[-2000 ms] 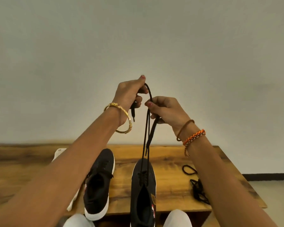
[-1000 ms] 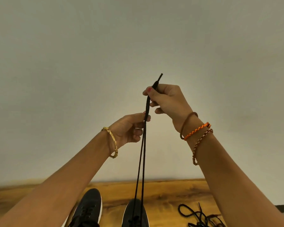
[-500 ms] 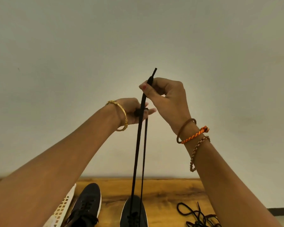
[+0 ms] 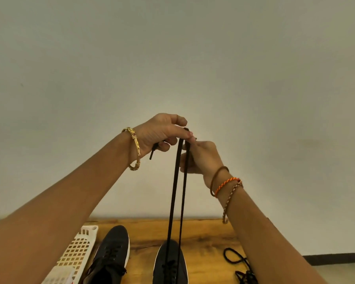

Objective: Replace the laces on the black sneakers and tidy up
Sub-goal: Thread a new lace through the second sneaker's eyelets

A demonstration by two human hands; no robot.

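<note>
Two black sneakers stand on the wooden table (image 4: 203, 232): the left sneaker (image 4: 111, 253) is laced, and from the right sneaker (image 4: 170, 263) two strands of a black lace (image 4: 176, 191) rise taut to my hands. My left hand (image 4: 160, 134) pinches the lace at the top, and one tip hangs below its palm. My right hand (image 4: 201, 156) sits just under and to the right, its fingers curled round a strand. Both hands are raised in front of the wall.
A white perforated plastic basket (image 4: 74, 255) lies left of the sneakers. A loose tangle of old black laces (image 4: 240, 265) lies on the table at the right. A plain wall stands behind the table, and floor shows at the far right.
My left hand has risen above the right and taken the lace top. My right hand has dropped lower along the strands. The lace tip no longer sticks up above the hands.
</note>
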